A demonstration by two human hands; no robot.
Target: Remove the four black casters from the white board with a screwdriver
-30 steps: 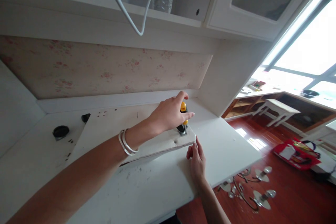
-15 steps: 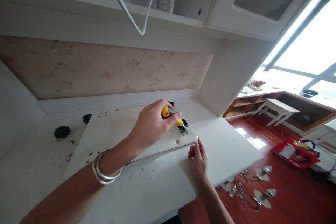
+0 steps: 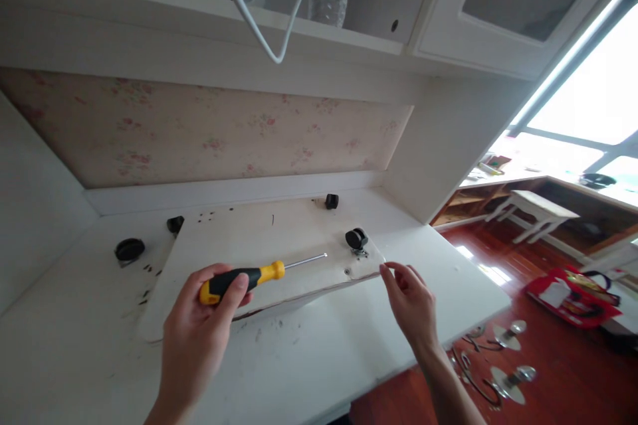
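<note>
My left hand [image 3: 199, 319] is wrapped around the yellow-and-black handle of a screwdriver [image 3: 256, 275], its metal shaft pointing right above a white board [image 3: 279, 239]. The tip is apart from the board's surface. At the board's near right corner, my right hand [image 3: 411, 299] has its thumb and forefinger closed on the edge, the other fingers curled. Close to that corner a black caster wheel [image 3: 356, 239] stands on a metal plate on the board. A second caster [image 3: 331, 201] is at the far right corner. A screw hole [image 3: 347, 271] shows near the front edge.
Two more black casters lie left, one on the countertop [image 3: 129, 250] and one by the board's far left corner [image 3: 175, 224]. A white cable [image 3: 272, 53] hangs from the cabinet above. On the floor at right are a lamp fixture [image 3: 508, 382] and a red bag [image 3: 573, 295].
My left hand has drawn the screwdriver back to the left and toward me, away from the caster. My right hand has turned and pinches the board's corner from outside.
</note>
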